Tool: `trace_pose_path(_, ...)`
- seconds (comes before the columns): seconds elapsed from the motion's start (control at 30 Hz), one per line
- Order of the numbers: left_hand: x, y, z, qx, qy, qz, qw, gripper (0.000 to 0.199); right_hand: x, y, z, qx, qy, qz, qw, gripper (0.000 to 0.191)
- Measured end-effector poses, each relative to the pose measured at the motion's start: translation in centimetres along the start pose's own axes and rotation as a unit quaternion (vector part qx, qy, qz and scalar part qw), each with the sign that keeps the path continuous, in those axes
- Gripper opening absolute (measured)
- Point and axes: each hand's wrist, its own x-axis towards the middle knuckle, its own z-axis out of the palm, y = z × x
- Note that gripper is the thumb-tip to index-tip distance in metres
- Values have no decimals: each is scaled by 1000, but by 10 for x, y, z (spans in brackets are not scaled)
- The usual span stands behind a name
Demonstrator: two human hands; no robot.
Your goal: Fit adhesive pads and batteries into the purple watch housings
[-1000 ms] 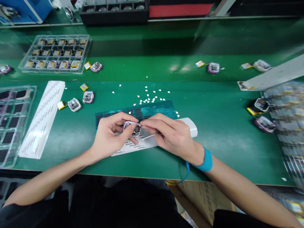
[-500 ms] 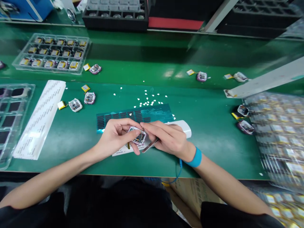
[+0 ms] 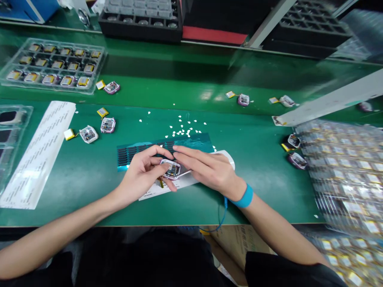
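Observation:
My left hand point(image 3: 146, 171) is closed on a small white-rimmed device point(image 3: 172, 170) with an exposed circuit board, its thumb over the left edge. A yellow battery piece point(image 3: 161, 183) hangs below the device. My right hand point(image 3: 209, 167), wearing a blue wrist strap point(image 3: 243, 196), holds metal tweezers point(image 3: 186, 172) whose tip lies by the device's right edge. Beneath the hands are a teal sheet with black strips point(image 3: 131, 153), a printed white strip point(image 3: 149, 193) and a white object point(image 3: 229, 157), partly hidden.
Small white stickers point(image 3: 182, 131) lie beyond the hands. Open devices with batteries point(image 3: 88, 134) rest at the left. A filled clear tray point(image 3: 54, 81) stands at the back left, stacked trays point(image 3: 353, 171) at the right. A white post point(image 3: 329, 97) slants across the right.
The view has shifted a little, moving the bench items mostly leftward. The right fingers are straighter over the tweezers, which lie flatter. The device in my left hand has tilted.

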Motion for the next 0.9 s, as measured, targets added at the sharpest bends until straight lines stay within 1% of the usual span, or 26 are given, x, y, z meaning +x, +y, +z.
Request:
trace_pose_path(0.1,0,0,0,3,3,2,1000,17,-2,-1,-1,17,-1,-15,1000,34)
trace_pose_path(0.27,1,-6,2,11,36,35,999,15,-1,-2,-4,21,5,-19,1000,27)
trace_pose_path(0.4,-1,-13,4,58,57,74,994,13,-1,-11,-1,-2,0,-16,1000,31)
trace_pose_path(0.57,-8,-19,7,153,97,140,974,8,1,-22,1,-66,-8,0,998,37)
trace_pose_path(0.67,-9,-23,9,161,111,158,968,8,1,-26,0,-77,-26,-10,997,37)
trace_pose_path(0.73,-9,-25,9,152,119,162,968,7,1,-27,2,-56,-20,-5,998,36)
trace_pose_path(0.77,-8,-26,9,148,121,163,968,8,2,-27,4,-30,-5,10,999,34)
trace_pose_path(0.83,-7,-25,8,148,119,169,967,9,4,-28,7,55,30,72,995,29)
trace_pose_path(0.9,-6,-22,7,163,111,184,963,9,8,-28,9,162,47,161,972,21)
